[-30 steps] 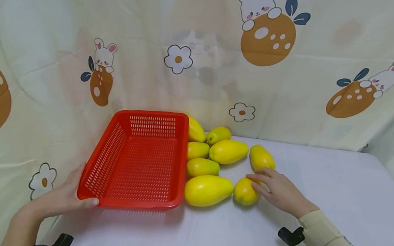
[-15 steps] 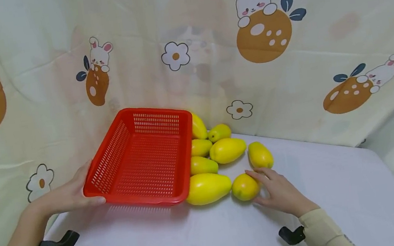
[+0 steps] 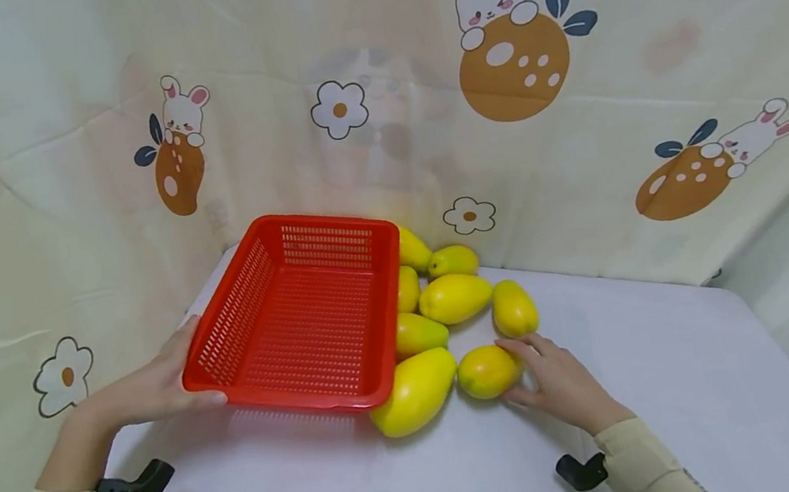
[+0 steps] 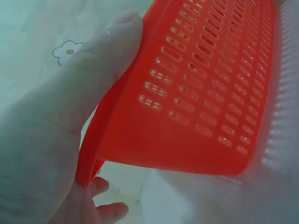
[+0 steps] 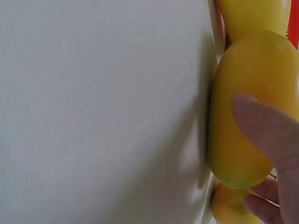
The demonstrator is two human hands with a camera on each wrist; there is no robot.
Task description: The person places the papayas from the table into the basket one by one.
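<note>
At the left front corner of a red plastic basket, my left hand grips the rim. The left wrist view shows its thumb along the slotted wall and fingertips past the rim. My right hand holds a yellow-orange mango on the table, its thumb pressed to the side in the right wrist view. A larger yellow fruit lies slanted between this mango and the basket, partly hidden by the basket's right rim. Just behind the right fingertips rests another yellow mango.
Several more yellow fruits, among them a plump one and a small one, crowd along the basket's right side. A printed curtain hangs behind the table, which has a white cover.
The basket has slid right with my left hand, against the fruits. The large front fruit has swung to a slant, and the mango at my right hand has turned. The view has shifted slightly.
</note>
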